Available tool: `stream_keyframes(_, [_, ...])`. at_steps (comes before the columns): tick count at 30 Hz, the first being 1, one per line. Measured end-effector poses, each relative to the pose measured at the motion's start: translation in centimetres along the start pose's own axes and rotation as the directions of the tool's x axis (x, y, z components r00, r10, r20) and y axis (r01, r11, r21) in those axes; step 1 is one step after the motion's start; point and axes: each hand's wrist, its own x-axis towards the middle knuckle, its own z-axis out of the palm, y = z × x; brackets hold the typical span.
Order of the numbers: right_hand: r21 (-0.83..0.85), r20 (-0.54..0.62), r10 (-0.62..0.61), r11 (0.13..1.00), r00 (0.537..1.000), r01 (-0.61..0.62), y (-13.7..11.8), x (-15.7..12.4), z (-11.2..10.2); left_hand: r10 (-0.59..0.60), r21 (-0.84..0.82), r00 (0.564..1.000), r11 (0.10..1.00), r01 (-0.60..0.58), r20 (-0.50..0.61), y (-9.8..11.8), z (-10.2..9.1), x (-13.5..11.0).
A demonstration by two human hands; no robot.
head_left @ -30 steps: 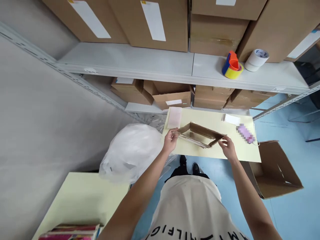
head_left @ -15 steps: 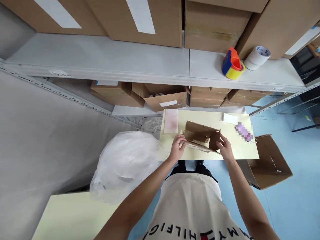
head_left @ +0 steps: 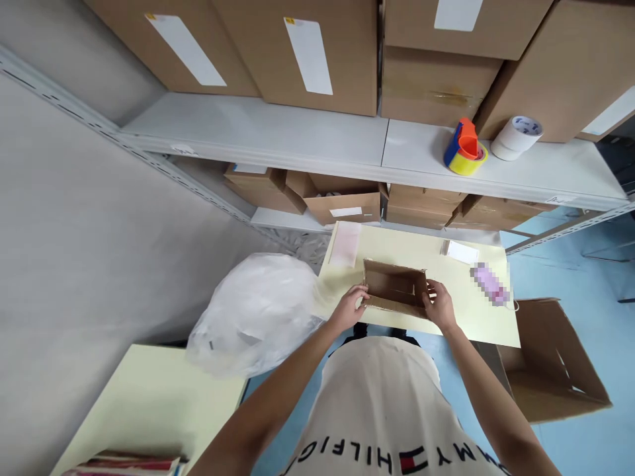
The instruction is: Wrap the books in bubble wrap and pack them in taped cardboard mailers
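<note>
A small open cardboard box (head_left: pixel 395 281) stands over the pale yellow table (head_left: pixel 387 241), near its front edge. My left hand (head_left: pixel 351 306) grips the box's left end, fingers at the near corner. On the opposite end, my right hand (head_left: pixel 439 304) holds the right wall with fingers bent around it. The inside of the box shows brown card; its outer near side is mostly out of sight. A pink sheet (head_left: pixel 346 244) lies at the table's left, and a white card-like item (head_left: pixel 461 252) at the back right. Beside that is a blurred purple object (head_left: pixel 490 284).
A large open carton (head_left: pixel 555 357) sits on the floor to the right. White plastic bag (head_left: pixel 258 311) bulges at the left. On the shelf (head_left: pixel 317 135) ahead are cartons, a tape dispenser (head_left: pixel 465 149) and white tape rolls (head_left: pixel 516 137). Another table (head_left: pixel 159 396) stands lower left.
The small box has come level and slightly nearer the table's surface, both hands still on its ends. The camera view has shifted, showing more of the lower-left table.
</note>
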Motion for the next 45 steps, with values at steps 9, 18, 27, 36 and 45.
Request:
stream_keyframes(9, [-0.397, 0.058, -0.111, 0.910, 0.992, 0.125, -0.3, -0.2, 2.4, -0.020, 0.067, 0.990, 0.998, 0.011, 0.143, -0.5, -0.7, 0.9])
stream_keyframes(18, [-0.119, 0.383, -0.288, 0.927, 0.878, 0.356, 1.4, 0.7, -0.7, -0.040, 0.055, 0.986, 0.998, 0.031, 0.163, 0.0, -2.1, 1.4])
stream_keyframes(27, [-0.048, 0.406, -0.247, 0.956, 0.880, 0.291, 4.7, -3.5, -0.9, -0.036, 0.035, 0.988, 0.999, 0.031, 0.153, -0.4, -3.0, 1.7])
stream_keyframes(36, [0.073, 0.030, -0.020, 0.997, 0.999, 0.018, 3.2, -1.1, 1.7, -0.221, -0.127, 0.963, 0.971, 0.202, -0.157, -2.7, 0.6, 2.5])
stream_keyframes(45, [0.083, 0.096, 0.050, 0.995, 0.994, -0.058, 3.4, -0.4, 1.2, -0.340, -0.184, 0.940, 0.924, 0.337, 0.015, -1.2, 1.3, 3.8])
